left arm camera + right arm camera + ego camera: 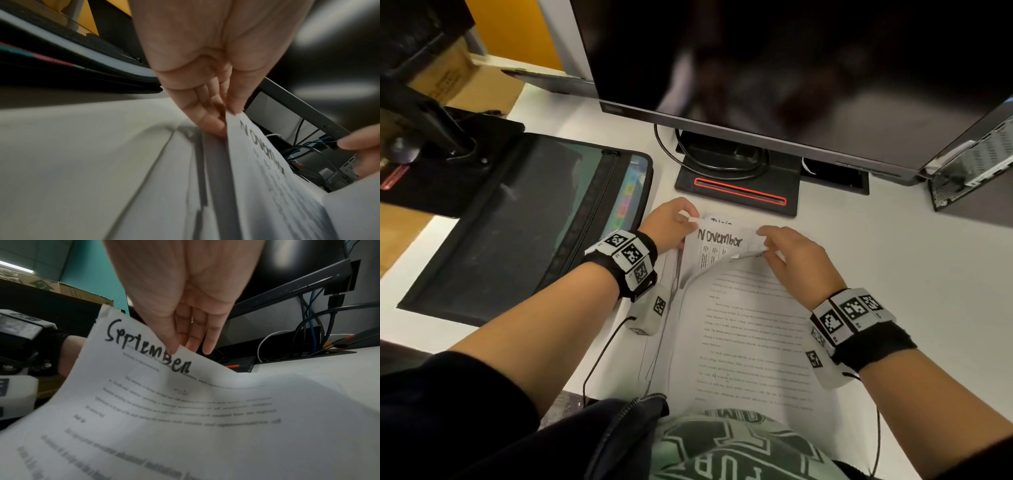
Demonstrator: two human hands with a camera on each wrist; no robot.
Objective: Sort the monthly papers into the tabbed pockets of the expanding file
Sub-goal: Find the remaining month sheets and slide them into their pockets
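White table under the monitor: left hand pinches the November sheet, right hand pinches the September sheet at stack top; next, separate one for the expanding file at 9 o'clock.

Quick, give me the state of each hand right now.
Left hand: pinching the top corner of the November sheet.
Right hand: fingers curled on the top edge of the September sheet, peeling it back.

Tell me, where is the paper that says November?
In the head view the November paper lies mid-desk in front of the monitor stand, its top corner pinched by the left hand.
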